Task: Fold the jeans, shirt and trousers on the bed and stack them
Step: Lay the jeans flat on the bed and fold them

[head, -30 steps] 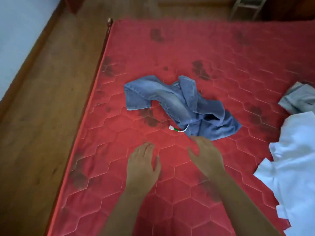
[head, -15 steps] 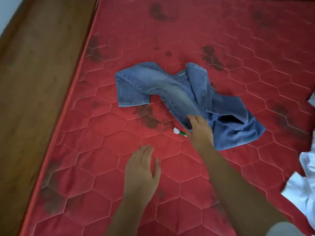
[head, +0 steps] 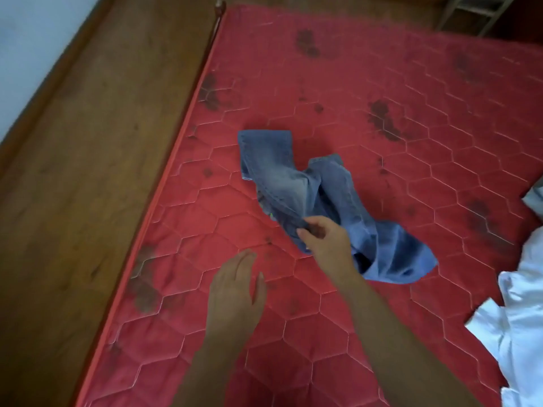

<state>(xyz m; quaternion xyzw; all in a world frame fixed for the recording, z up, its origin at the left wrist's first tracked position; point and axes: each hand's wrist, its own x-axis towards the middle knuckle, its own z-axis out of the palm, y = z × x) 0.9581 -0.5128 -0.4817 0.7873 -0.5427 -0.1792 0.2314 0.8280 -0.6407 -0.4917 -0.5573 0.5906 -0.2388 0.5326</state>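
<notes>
Crumpled blue jeans [head: 320, 195] lie in the middle of the red quilted mattress [head: 338, 92]. My right hand [head: 326, 245] pinches the near edge of the jeans and lifts the cloth a little. My left hand [head: 235, 292] hovers flat, fingers straight, over bare mattress to the left of and nearer than the jeans, holding nothing. A white shirt [head: 520, 327] lies bunched at the right edge of the view. A corner of a pale grey garment [head: 534, 198] shows farther up the right edge, mostly cut off.
The mattress's left edge [head: 164, 207] runs diagonally, with brown wooden floor [head: 88, 171] beyond it. A light wooden frame [head: 470, 10] stands past the far right corner. Dark stains mark the mattress in places.
My right hand reached forward onto the jeans and took hold of their near edge, bunching them up. The small white and green item beside them is no longer visible. My left hand stayed flat.
</notes>
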